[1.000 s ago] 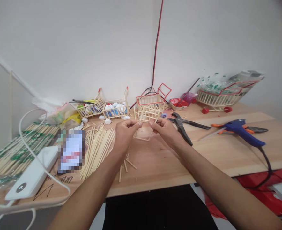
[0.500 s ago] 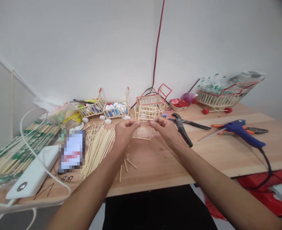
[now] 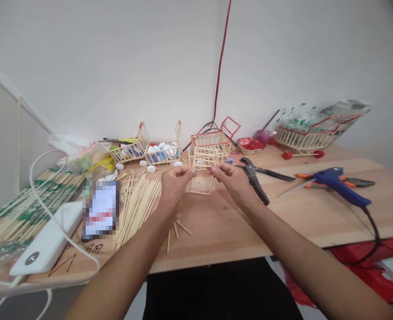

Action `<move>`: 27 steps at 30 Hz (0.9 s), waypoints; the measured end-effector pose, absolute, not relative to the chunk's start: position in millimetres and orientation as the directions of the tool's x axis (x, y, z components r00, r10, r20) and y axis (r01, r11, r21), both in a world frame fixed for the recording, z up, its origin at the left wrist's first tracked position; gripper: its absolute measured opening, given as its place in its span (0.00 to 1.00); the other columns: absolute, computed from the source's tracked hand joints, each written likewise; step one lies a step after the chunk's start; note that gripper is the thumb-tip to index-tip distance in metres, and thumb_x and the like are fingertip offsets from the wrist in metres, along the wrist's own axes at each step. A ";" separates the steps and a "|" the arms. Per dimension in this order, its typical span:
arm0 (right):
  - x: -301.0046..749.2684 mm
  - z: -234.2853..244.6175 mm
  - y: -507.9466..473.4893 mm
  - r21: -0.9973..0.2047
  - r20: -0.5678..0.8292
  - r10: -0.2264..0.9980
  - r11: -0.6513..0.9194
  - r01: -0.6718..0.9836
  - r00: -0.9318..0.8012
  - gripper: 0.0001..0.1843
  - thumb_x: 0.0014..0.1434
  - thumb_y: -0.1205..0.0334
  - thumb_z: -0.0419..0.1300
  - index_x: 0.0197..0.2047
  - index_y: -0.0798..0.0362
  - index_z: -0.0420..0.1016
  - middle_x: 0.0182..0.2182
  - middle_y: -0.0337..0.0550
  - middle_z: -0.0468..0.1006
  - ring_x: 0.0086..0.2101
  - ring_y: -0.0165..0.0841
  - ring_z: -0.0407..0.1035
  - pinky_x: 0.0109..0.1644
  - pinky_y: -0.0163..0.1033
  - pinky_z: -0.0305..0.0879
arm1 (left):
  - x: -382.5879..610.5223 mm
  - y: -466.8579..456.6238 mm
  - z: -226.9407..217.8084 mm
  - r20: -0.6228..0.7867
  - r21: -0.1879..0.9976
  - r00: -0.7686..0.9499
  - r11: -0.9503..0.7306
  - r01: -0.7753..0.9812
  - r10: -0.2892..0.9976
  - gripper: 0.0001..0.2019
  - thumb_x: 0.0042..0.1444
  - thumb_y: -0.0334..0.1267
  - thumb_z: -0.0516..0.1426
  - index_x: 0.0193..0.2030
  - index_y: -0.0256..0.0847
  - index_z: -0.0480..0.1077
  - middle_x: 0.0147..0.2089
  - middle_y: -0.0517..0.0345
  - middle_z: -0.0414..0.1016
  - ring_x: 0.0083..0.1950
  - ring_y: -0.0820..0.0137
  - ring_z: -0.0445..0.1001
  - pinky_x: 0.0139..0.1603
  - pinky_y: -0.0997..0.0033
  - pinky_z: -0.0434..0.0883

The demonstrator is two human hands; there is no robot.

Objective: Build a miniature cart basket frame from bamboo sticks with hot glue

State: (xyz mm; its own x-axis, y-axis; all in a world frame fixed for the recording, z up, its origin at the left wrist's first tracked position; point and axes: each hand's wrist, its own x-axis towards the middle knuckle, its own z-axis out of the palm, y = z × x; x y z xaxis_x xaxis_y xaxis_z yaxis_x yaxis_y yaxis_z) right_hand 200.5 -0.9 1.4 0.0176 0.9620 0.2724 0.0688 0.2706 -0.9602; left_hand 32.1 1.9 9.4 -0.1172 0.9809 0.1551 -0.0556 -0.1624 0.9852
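My left hand (image 3: 174, 186) and my right hand (image 3: 232, 181) meet over the middle of the wooden table (image 3: 283, 213). Each pinches one top corner of a small square frame of thin sticks (image 3: 200, 186), which hangs between them just above the table. Right behind the frame stands a small unpainted stick basket (image 3: 206, 157). A loose pile of thin sticks (image 3: 137, 205) lies to the left of my left hand, and a few short offcuts (image 3: 176, 229) lie under my left wrist.
Black cutters (image 3: 254, 177) and a blue glue gun (image 3: 339, 184) lie to the right. Stick carts (image 3: 213, 140), (image 3: 311, 133) and baskets of bottle caps (image 3: 161, 151) line the wall. At left: a phone (image 3: 100, 209), a white power bank (image 3: 45, 242), packed sticks (image 3: 19, 213).
The hands have barely moved. The stick frame between them has turned slightly and sits a little more upright than a second ago.
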 end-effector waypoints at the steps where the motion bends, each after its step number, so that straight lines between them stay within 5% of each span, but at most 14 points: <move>1: 200.6 1.0 -0.8 -0.960 0.274 0.962 0.272 0.067 0.017 0.17 0.53 0.47 0.63 0.32 0.55 0.77 0.29 0.41 0.76 0.28 0.28 0.63 0.35 0.35 0.59 | 32.3 1.6 9.5 0.153 0.985 -0.117 -0.160 -0.055 0.981 0.13 0.40 0.44 0.68 0.28 0.36 0.77 0.26 0.58 0.77 0.30 0.72 0.71 0.38 0.71 0.67; 27: 200.2 -4.7 1.9 -0.935 0.327 0.944 0.317 0.159 0.044 0.15 0.54 0.51 0.60 0.26 0.53 0.68 0.25 0.38 0.70 0.28 0.29 0.63 0.33 0.35 0.56 | 37.5 2.6 1.0 0.083 0.984 -0.102 -0.098 -0.150 0.991 0.12 0.37 0.41 0.68 0.28 0.36 0.77 0.28 0.57 0.77 0.31 0.72 0.71 0.37 0.72 0.65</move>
